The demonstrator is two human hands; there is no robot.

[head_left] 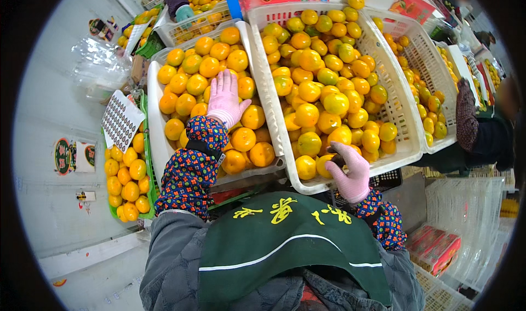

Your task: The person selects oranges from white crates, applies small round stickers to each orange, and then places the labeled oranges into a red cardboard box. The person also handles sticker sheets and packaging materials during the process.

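Observation:
My left hand [226,98], in a pink glove, lies flat with its fingers stretched out on the mandarins [210,67] heaped in the white-edged bin [155,86] on the left. My right hand [353,175], gloved the same way, is at the near edge of the big white slatted crate [274,111]. Its thumb and fingers are bent but apart, beside the nearest mandarins [309,144], some of them greenish. Between them shows only a dark patch, and no fruit can be made out there. Flowered sleeve covers are on both my forearms.
A green crate of mandarins [130,182] with a sticker sheet [124,122] on it stands at the left. Another white crate [408,42] is at the right. One co-worker's gloved hand [184,13] is at the far crate; another person [482,130] stands at right. Red boxes [435,248] lie lower right.

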